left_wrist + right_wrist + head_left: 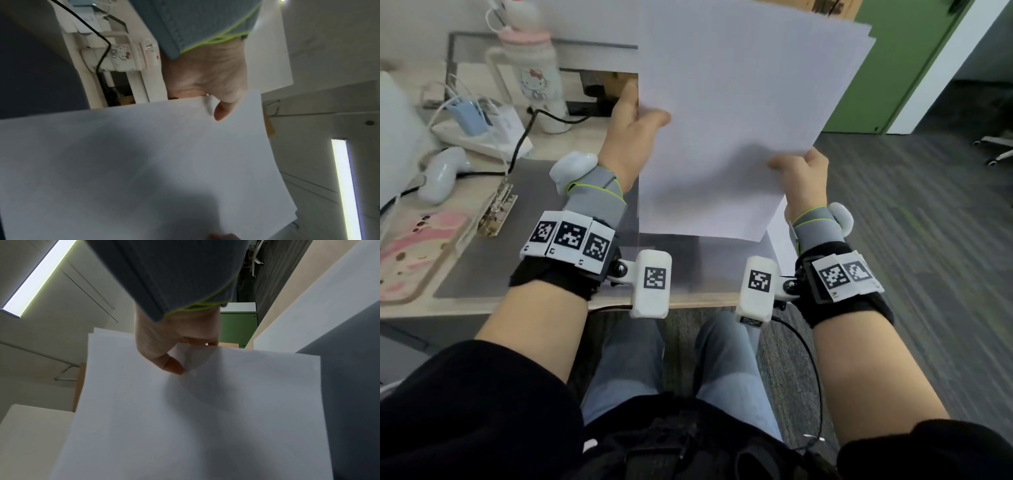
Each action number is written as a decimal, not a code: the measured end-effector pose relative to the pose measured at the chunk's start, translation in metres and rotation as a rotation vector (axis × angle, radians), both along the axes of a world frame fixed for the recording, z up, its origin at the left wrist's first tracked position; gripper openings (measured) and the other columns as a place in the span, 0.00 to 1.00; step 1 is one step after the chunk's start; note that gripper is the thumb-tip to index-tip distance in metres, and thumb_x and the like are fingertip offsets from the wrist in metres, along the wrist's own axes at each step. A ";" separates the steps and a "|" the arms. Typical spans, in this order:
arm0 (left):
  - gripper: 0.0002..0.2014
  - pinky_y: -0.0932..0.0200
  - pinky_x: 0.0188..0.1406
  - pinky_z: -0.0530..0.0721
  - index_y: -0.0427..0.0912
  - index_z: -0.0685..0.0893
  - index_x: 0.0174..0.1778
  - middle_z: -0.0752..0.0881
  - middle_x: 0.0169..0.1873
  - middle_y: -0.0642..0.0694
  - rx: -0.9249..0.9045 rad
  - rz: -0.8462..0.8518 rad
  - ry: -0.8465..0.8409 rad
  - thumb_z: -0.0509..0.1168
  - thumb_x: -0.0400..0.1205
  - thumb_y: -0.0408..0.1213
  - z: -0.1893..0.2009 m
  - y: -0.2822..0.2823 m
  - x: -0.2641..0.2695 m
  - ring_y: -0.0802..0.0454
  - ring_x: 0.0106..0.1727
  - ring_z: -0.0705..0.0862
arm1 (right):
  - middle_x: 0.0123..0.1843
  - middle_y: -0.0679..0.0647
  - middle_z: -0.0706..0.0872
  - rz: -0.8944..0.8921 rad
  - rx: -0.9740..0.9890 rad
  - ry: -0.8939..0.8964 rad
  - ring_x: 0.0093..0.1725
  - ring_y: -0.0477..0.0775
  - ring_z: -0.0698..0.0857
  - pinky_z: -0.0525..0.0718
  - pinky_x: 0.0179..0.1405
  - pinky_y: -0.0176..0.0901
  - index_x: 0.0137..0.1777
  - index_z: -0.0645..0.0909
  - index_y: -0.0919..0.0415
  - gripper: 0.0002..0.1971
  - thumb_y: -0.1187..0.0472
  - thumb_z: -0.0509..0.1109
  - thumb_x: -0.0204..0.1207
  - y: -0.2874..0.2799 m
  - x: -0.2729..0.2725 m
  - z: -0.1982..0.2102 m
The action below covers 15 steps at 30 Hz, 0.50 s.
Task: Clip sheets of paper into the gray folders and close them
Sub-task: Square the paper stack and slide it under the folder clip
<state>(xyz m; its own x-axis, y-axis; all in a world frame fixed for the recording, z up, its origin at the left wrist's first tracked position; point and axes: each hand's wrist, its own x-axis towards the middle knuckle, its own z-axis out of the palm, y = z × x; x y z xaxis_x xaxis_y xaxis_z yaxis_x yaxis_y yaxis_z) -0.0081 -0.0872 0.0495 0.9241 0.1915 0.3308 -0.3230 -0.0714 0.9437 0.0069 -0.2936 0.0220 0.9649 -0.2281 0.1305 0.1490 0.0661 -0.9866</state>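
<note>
Both hands [631,125] [803,174] pinch paper sheets [732,113] above a wooden desk [592,144] beside gray carpet [914,219].

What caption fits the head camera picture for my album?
Both hands, left hand and right hand, hold a stack of white paper above the open gray folder.

Bottle [536,73] and cables [524,137] beyond folder [482,260]

Paper stack [726,113] above open folder [493,236] on desk [571,140]; bottle [536,73] behind-left; clip [496,210] at folder's left.
</note>
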 end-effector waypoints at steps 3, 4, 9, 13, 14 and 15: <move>0.07 0.70 0.42 0.80 0.51 0.81 0.39 0.87 0.33 0.59 -0.008 0.000 0.082 0.65 0.71 0.33 -0.008 0.010 -0.003 0.62 0.38 0.83 | 0.27 0.47 0.78 0.027 0.003 -0.020 0.29 0.47 0.74 0.74 0.28 0.30 0.32 0.75 0.56 0.09 0.70 0.64 0.54 0.005 -0.004 -0.004; 0.05 0.71 0.41 0.80 0.50 0.82 0.36 0.88 0.30 0.61 -0.023 0.000 0.101 0.68 0.70 0.34 -0.011 0.011 -0.004 0.63 0.36 0.84 | 0.27 0.45 0.78 0.030 0.010 -0.029 0.28 0.45 0.74 0.74 0.28 0.29 0.32 0.76 0.56 0.09 0.70 0.64 0.54 0.006 -0.004 -0.004; 0.01 0.59 0.51 0.83 0.46 0.86 0.30 0.89 0.27 0.58 -0.107 0.004 0.082 0.71 0.66 0.36 -0.007 0.011 -0.006 0.54 0.39 0.87 | 0.28 0.49 0.76 -0.008 0.053 -0.047 0.31 0.51 0.73 0.73 0.34 0.35 0.32 0.74 0.59 0.06 0.69 0.65 0.55 0.015 0.003 0.006; 0.04 0.59 0.54 0.85 0.46 0.87 0.37 0.90 0.30 0.59 -0.155 0.002 0.061 0.72 0.67 0.36 -0.009 0.015 -0.007 0.54 0.43 0.88 | 0.30 0.51 0.74 0.024 0.024 -0.015 0.33 0.52 0.71 0.71 0.33 0.36 0.33 0.73 0.58 0.06 0.68 0.64 0.56 0.014 0.001 0.002; 0.06 0.57 0.58 0.85 0.47 0.87 0.40 0.91 0.33 0.59 -0.172 0.001 0.065 0.72 0.67 0.38 -0.012 0.014 -0.008 0.53 0.46 0.89 | 0.31 0.51 0.76 0.045 0.023 0.009 0.34 0.52 0.72 0.72 0.34 0.36 0.33 0.75 0.58 0.06 0.67 0.64 0.57 0.014 0.000 -0.001; 0.08 0.54 0.63 0.84 0.48 0.87 0.41 0.91 0.36 0.59 -0.183 -0.003 0.076 0.73 0.67 0.39 -0.014 0.012 -0.009 0.53 0.50 0.89 | 0.32 0.51 0.77 0.064 0.022 0.035 0.34 0.53 0.74 0.73 0.35 0.36 0.34 0.76 0.58 0.06 0.67 0.64 0.56 0.015 -0.002 -0.003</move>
